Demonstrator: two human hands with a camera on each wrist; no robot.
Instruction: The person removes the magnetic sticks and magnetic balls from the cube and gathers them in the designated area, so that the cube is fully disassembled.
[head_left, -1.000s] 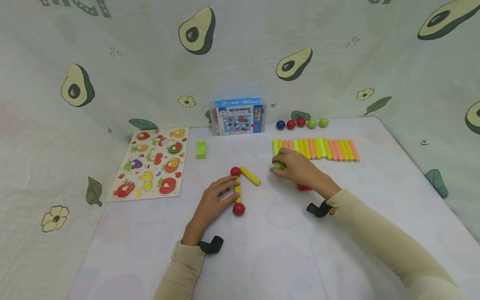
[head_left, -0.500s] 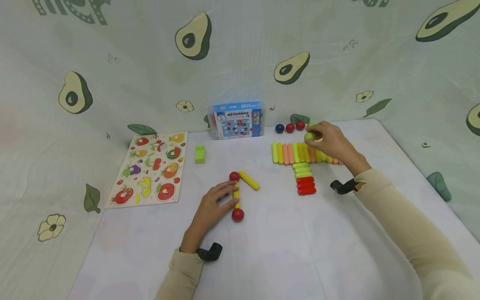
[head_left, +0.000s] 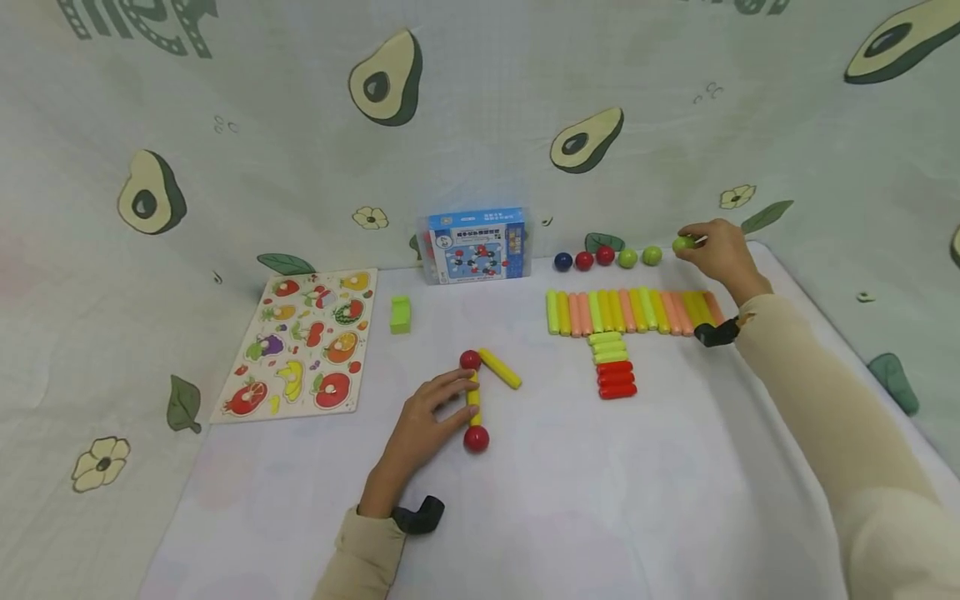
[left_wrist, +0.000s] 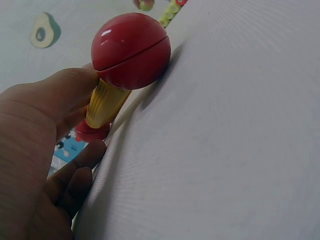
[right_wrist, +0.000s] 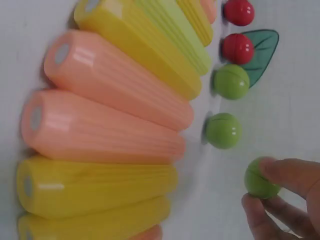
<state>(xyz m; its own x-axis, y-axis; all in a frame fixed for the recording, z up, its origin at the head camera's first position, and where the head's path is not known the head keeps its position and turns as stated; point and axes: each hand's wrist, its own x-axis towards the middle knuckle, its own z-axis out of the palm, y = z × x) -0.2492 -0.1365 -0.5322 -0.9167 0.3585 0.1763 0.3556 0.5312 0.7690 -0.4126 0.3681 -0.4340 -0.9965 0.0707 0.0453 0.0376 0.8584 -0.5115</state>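
My left hand point(head_left: 427, 421) holds a yellow magnetic rod point(head_left: 474, 398) lightly between thumb and fingers. A red ball point(head_left: 476, 439) sits on the rod's near end and a second red ball point(head_left: 470, 360) on its far end; the near ball looms large in the left wrist view. Beside the far ball lies a loose yellow rod point(head_left: 500, 368). At the back right, my right hand point(head_left: 722, 254) pinches a green ball point(right_wrist: 262, 177) between thumb and fingertips. To its left along the back edge stand two green balls point(head_left: 652, 255), two red balls point(head_left: 584, 261) and a dark blue ball point(head_left: 563, 262).
A row of green, yellow and pink rods point(head_left: 633, 312) lies before the balls, with short green rods point(head_left: 608, 347) and red rods point(head_left: 617, 379) below it. Farther left are a blue boxed set point(head_left: 480, 246), a green block point(head_left: 401, 314) and a fruit puzzle board point(head_left: 300, 346).
My right hand has carried the green ball from over the rods back and to the right, to the end of the ball row. The left hand has stayed at the yellow rod.
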